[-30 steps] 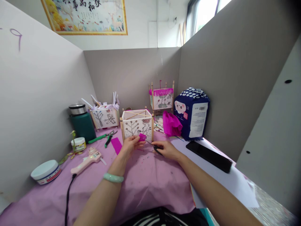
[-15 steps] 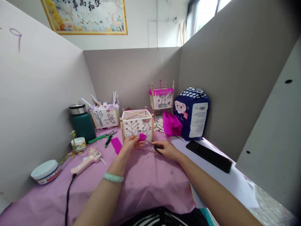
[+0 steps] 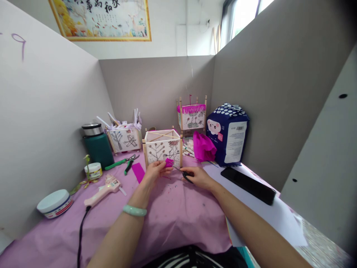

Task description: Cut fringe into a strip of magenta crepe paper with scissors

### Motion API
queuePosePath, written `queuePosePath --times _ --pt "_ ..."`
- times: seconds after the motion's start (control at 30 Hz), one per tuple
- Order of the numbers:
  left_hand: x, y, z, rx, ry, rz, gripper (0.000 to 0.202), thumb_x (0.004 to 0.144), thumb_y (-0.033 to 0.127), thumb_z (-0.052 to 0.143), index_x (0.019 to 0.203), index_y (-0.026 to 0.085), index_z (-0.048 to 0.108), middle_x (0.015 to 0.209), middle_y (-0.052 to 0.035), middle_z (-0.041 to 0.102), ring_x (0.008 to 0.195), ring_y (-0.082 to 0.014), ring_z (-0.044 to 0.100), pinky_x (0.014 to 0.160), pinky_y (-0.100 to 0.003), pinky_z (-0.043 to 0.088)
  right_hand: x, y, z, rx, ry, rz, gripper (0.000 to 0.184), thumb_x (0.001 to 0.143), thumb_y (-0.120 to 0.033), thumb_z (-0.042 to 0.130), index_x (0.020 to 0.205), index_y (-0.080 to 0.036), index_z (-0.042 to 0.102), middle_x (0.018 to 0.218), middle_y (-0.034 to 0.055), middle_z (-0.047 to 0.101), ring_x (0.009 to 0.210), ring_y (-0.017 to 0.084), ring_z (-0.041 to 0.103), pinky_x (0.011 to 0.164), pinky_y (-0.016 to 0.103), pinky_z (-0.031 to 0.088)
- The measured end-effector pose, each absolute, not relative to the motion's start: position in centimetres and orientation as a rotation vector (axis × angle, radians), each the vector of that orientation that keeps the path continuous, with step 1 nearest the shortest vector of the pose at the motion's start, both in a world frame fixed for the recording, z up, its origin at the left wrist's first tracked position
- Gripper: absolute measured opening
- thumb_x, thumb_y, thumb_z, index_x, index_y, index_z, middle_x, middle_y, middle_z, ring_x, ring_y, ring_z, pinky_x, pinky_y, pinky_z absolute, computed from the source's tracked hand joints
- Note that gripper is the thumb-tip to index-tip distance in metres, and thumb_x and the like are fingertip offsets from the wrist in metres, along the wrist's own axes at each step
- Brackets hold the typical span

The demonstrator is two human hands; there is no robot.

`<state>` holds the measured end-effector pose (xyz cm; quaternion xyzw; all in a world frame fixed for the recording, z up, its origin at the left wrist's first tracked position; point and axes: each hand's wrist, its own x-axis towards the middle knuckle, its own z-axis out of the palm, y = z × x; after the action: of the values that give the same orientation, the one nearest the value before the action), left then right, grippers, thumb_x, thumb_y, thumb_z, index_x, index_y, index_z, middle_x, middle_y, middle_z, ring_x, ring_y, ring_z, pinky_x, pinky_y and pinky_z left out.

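Starting left: a pink glue gun (image 3: pixel 102 190) lies on the purple cloth (image 3: pixel 173 219) toward its left edge, with its cord running off the front edge beside the left forearm. If the arm snags that cord, the gun could get dragged.

The left hand (image 3: pixel 154 173) is mid-cloth, thumb and fingertips closed tight on a small magenta paper scrap (image 3: pixel 169 162). It holds the scrap just above the cloth, in front of the paper lantern box (image 3: pixel 163 147). Scissors (image 3: pixel 182 172) point left at the scrap, blade tips right at its edge. The right hand (image 3: pixel 198 177) is curled closed around the handles. I cannot tell how far the blades are parted.

The main risk is how small the scrap is. The holding fingertips sit very near the blades, so a nick looks possible. A loose pinch could let the paper slip or tear, or send the cut crooked. The lantern box is close behind, so a forward push could poke its panel. A black phone (image 3: pixel 248 185) lies near the right edge, well apart.

Against a second ago there is almost no change: same grips, same spots, and the scrap and blade tips have barely shifted.
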<state>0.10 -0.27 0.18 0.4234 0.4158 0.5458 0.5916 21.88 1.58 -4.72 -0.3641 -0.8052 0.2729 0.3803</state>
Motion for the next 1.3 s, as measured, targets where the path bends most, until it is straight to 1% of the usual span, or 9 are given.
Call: queuePosePath --times 0.23,0.4,0.5,0.6,0.7,0.87,1.3 --pt "0.0 -0.1 0.5 0.940 0.965 1.327 0.009 0.088 0.009 0.052 0.081 0.009 0.056 0.069 -0.0125 0.071 0.064 -0.0172 0.071 0.059 -0.023 0.057 22.0 1.7 -4.7 -0.935 -2.063 0.705 0.041 0.077 -0.035 0.067 0.114 -0.018 0.068 0.090 0.0040 0.072 0.074 0.017 0.064 0.068 0.025 0.049" --pt "-0.2 0.1 0.4 0.876 0.947 1.417 0.008 0.086 0.007 0.053 0.080 0.012 0.052 0.066 -0.0089 0.069 0.062 -0.0184 0.071 0.058 -0.027 0.058 22.0 1.6 -4.5 -0.923 -2.058 0.720 0.044 0.074 -0.036 0.070 0.113 -0.018 0.069 0.083 0.0037 0.071 0.073 0.017 0.063 0.066 0.025 0.048" --pt "-0.3 0.2 0.3 0.868 0.943 1.427 0.007 0.086 0.008 0.055 0.080 0.012 0.052 0.066 -0.0082 0.068 0.063 -0.0190 0.071 0.058 -0.027 0.058 22.0 1.3 -4.2 -0.942 -2.070 0.699 0.045 0.073 -0.037 0.070 0.114 -0.018 0.069 0.085 0.0039 0.072 0.073 0.017 0.062 0.066 0.025 0.047" --pt "-0.3 0.3 0.1 0.876 0.936 1.405 0.007 0.085 0.008 0.056 0.081 0.012 0.052 0.068 -0.0079 0.068 0.064 -0.0191 0.071 0.058 -0.027 0.058 22.1 1.0 -3.8 -0.968 -2.092 0.668 0.043 0.074 -0.036 0.070 0.113 -0.019 0.069 0.088 0.0034 0.072 0.072 0.016 0.062 0.065 0.024 0.046" --pt "-0.3 0.3 0.1 0.869 0.936 1.404 0.008 0.086 0.007 0.054 0.080 0.012 0.052 0.067 -0.0067 0.068 0.066 -0.0189 0.071 0.057 -0.026 0.058 22.1 0.8 -3.5 -0.985 -2.132 0.610 0.040 0.075 -0.034 0.068 0.112 -0.020 0.069 0.087 0.0028 0.072 0.071 0.015 0.061 0.064 0.023 0.045" --pt "-0.3 0.3 0.1 0.902 0.937 1.370 0.006 0.087 0.008 0.052 0.082 0.010 0.055 0.069 -0.0095 0.069 0.065 -0.0186 0.071 0.056 -0.025 0.057 22.1 0.7 -3.4 -0.985 -2.151 0.541 0.039 0.075 -0.032 0.068 0.112 -0.021 0.069 0.091 0.0034 0.073 0.073 0.016 0.062 0.067 0.024 0.045" --pt "-0.1 0.0 0.2 0.914 0.936 1.340 0.009 0.087 0.008 0.052 0.081 0.009 0.058 0.068 -0.0109 0.070 0.064 -0.0178 0.070 0.057 -0.024 0.057 21.9 0.8 -3.7 -0.960 -2.122 0.601 0.041 0.076 -0.036 0.068 0.114 -0.021 0.068 0.095 0.0040 0.072 0.077 0.017 0.064 0.072 0.026 0.048"
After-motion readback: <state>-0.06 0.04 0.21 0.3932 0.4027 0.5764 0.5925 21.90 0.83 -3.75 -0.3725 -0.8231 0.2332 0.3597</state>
